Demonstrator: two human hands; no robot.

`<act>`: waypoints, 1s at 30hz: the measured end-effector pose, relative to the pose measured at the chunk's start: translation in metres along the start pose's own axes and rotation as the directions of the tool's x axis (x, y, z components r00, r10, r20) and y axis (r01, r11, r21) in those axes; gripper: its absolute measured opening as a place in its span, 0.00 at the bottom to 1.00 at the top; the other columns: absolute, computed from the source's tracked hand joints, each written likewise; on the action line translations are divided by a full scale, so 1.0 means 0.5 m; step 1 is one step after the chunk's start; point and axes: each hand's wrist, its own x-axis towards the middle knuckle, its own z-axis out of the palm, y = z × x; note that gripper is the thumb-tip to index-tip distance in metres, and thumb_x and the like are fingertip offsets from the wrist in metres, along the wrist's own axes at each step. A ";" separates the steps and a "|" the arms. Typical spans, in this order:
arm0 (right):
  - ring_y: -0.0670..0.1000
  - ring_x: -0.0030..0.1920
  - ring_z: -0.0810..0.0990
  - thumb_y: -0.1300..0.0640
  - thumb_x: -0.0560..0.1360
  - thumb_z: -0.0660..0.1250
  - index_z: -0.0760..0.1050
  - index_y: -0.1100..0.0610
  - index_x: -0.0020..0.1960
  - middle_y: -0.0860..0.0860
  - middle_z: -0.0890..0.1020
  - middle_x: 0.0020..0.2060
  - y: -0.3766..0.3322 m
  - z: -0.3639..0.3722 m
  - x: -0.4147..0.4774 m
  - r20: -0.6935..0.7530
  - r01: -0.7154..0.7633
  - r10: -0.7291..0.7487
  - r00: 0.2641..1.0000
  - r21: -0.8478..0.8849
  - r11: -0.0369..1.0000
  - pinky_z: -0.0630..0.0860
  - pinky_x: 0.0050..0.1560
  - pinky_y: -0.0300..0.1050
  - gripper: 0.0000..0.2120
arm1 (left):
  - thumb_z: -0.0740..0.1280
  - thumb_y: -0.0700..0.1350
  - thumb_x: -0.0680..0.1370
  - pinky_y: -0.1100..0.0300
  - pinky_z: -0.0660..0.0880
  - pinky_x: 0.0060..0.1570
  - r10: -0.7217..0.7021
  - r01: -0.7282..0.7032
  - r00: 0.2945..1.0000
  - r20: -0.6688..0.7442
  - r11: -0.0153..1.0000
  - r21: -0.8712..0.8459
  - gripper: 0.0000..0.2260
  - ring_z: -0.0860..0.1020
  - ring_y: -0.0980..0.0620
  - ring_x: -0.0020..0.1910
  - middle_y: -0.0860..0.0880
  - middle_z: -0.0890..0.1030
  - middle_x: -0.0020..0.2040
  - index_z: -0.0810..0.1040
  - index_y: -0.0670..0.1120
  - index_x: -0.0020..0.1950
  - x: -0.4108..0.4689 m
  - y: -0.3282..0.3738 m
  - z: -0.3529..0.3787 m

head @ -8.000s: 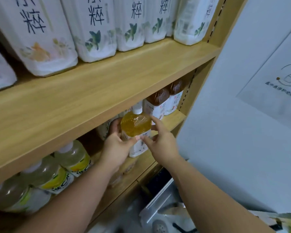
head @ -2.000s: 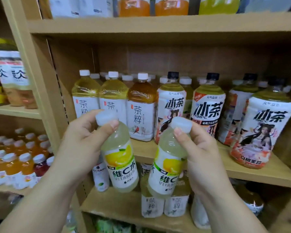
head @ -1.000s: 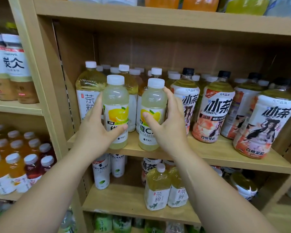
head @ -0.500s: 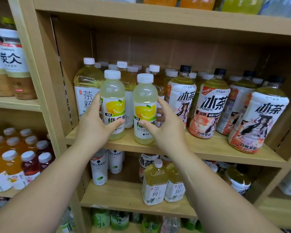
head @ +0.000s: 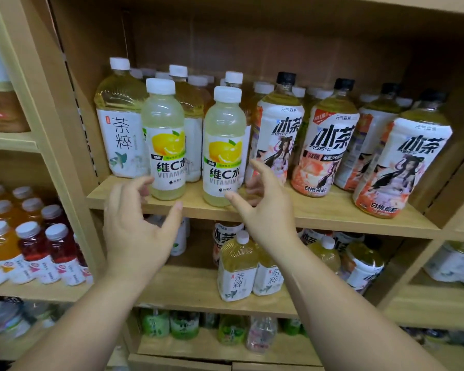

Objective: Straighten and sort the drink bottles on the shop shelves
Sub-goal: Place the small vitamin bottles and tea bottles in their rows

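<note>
Just above the left grip, the pale lemon bottle reads "维C水" over "VITAMIN", with a small "低糖" tag. Its twin, just above the right grip, bears the same. Up and left of the left grip, a big tea bottle says "茶粹". Right of the right grip, the nearest iced-tea bottle reads "元气森林", "冰茶" and "-196°C". The middle iced-tea bottle adds "减糖" and "白桃茉莉", and the far iced-tea bottle shows "冰茶" and "白桃茉莉". Below the right grip, two lower-shelf bottles say "茶粹".
</note>
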 end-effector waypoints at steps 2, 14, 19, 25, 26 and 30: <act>0.47 0.46 0.79 0.49 0.76 0.74 0.76 0.50 0.65 0.47 0.78 0.46 0.025 -0.019 -0.034 -0.100 0.051 -0.047 0.994 0.034 0.998 0.79 0.47 0.44 0.19 | 0.72 0.51 0.74 0.58 0.70 0.48 0.052 -0.049 0.998 0.033 0.997 -0.066 0.16 0.74 0.49 0.46 0.52 0.73 0.47 0.78 0.43 0.56 -0.054 0.008 0.008; 0.50 0.35 0.71 0.48 0.77 0.72 0.68 0.51 0.38 0.47 0.71 0.31 0.276 -0.088 -0.128 0.126 -0.280 0.348 0.929 -0.375 0.883 0.59 0.30 0.38 0.16 | 0.80 0.55 0.69 0.54 0.76 0.56 -0.376 0.346 0.568 0.732 0.916 0.202 0.35 0.77 0.52 0.56 0.54 0.73 0.60 0.70 0.52 0.73 -0.192 -0.051 0.225; 0.55 0.33 0.73 0.44 0.82 0.66 0.77 0.60 0.51 0.57 0.76 0.33 0.279 -0.080 -0.072 0.410 -0.264 0.506 0.759 -0.516 0.815 0.66 0.33 0.47 0.18 | 0.82 0.56 0.65 0.49 0.78 0.61 -0.436 0.443 0.493 0.753 0.871 0.214 0.38 0.79 0.50 0.59 0.52 0.80 0.61 0.71 0.52 0.71 -0.196 -0.075 0.288; 0.53 0.33 0.74 0.37 0.79 0.66 0.76 0.58 0.59 0.54 0.77 0.34 0.299 -0.057 -0.076 0.374 -0.224 0.477 0.795 -0.550 0.805 0.66 0.31 0.45 0.24 | 0.84 0.49 0.66 0.52 0.78 0.62 -0.449 0.546 0.475 0.757 0.825 0.147 0.41 0.80 0.52 0.59 0.54 0.81 0.60 0.68 0.55 0.75 -0.202 -0.084 0.290; 0.55 0.38 0.78 0.38 0.78 0.68 0.72 0.55 0.70 0.55 0.82 0.43 0.301 -0.057 -0.079 0.352 -0.230 0.438 0.827 -0.500 0.835 0.72 0.36 0.46 0.28 | 0.84 0.49 0.66 0.51 0.78 0.63 -0.446 0.551 0.474 0.759 0.823 0.140 0.42 0.80 0.52 0.59 0.54 0.81 0.61 0.67 0.55 0.75 -0.202 -0.082 0.286; 0.56 0.48 0.81 0.44 0.79 0.70 0.75 0.52 0.63 0.53 0.81 0.49 0.284 -0.060 -0.101 0.307 -0.312 0.408 0.860 -0.318 0.895 0.76 0.47 0.49 0.18 | 0.84 0.48 0.66 0.49 0.78 0.64 -0.417 0.557 0.518 0.747 0.827 0.075 0.41 0.80 0.53 0.61 0.55 0.81 0.62 0.68 0.57 0.74 -0.213 -0.082 0.276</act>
